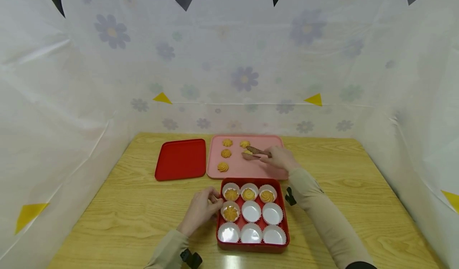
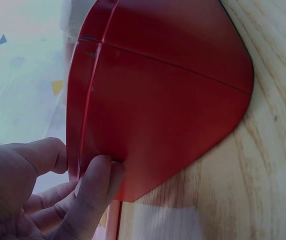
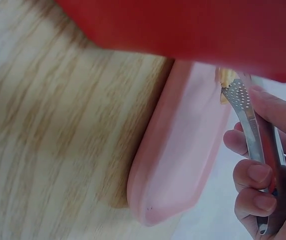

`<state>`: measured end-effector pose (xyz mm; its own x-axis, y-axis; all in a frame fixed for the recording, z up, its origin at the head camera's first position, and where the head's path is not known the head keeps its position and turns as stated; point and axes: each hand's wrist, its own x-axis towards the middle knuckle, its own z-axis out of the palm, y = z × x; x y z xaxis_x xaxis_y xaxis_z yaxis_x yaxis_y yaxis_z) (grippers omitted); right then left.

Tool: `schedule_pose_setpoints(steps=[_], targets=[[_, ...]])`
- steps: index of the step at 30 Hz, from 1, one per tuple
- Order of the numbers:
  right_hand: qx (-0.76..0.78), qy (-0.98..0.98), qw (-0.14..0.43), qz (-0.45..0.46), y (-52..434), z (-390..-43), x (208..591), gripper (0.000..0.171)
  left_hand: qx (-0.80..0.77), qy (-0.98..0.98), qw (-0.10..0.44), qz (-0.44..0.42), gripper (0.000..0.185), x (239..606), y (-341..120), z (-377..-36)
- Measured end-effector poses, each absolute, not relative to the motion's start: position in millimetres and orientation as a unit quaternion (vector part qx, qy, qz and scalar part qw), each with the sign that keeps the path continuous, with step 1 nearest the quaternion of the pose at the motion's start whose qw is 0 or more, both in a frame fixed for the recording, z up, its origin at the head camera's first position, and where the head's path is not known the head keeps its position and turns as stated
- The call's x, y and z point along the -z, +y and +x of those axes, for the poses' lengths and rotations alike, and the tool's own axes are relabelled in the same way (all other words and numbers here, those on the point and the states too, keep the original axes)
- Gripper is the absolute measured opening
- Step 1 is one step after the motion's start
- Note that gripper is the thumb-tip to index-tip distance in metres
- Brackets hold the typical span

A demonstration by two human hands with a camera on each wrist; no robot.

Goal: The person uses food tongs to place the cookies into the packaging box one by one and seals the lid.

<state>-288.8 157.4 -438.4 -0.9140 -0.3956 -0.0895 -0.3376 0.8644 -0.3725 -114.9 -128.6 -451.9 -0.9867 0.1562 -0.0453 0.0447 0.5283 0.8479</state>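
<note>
My right hand (image 1: 281,158) holds metal tongs (image 3: 253,132) over the pink tray (image 1: 265,169). The tong tips stand on either side of a piped butter cookie (image 1: 248,152); in the right wrist view the perforated tip is right at it. Along the left wall of a red box (image 1: 252,250), my left hand (image 1: 202,208) grips the edge, thumb at the rim and fingers against the outer side. White paper cups fill the box in three rows. Cookies sit in all three back cups and in the middle row's left cup (image 1: 230,211); the other cups (image 1: 251,212) are bare.
More cookies (image 1: 226,153) lie on the pink tray's left part and at its back. A flat red tray (image 1: 181,160) stands left of it on the wooden table (image 1: 143,217). White flower-print sheeting (image 1: 244,53) encloses the table's back and sides.
</note>
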Motion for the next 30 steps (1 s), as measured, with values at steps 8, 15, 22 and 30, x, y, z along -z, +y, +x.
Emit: schedule_pose_setpoints(steps=[8, 15, 22, 30], targets=[[0.182, 0.961, 0.069, -0.194, 159.4, -287.1, 435.6, 0.023, -0.479, 0.874, 0.056, 0.060, 0.012, 451.3, -127.9, -114.3], [0.180, 0.963, 0.076, -0.187, 164.0, -282.3, 426.6, 0.026, -0.478, 0.875, 0.058, 0.061, 0.012, 451.4, -126.7, -114.4], [0.195, 0.955, 0.061, -0.215, 169.6, -271.7, 411.9, 0.026, -0.482, 0.871, 0.069, 0.060, 0.011, 452.3, -126.9, -116.3], [0.192, 0.945, 0.012, -0.265, 184.6, -253.2, 403.5, 0.022, -0.483, 0.871, 0.073, 0.056, 0.013, 450.7, -127.4, -116.2]])
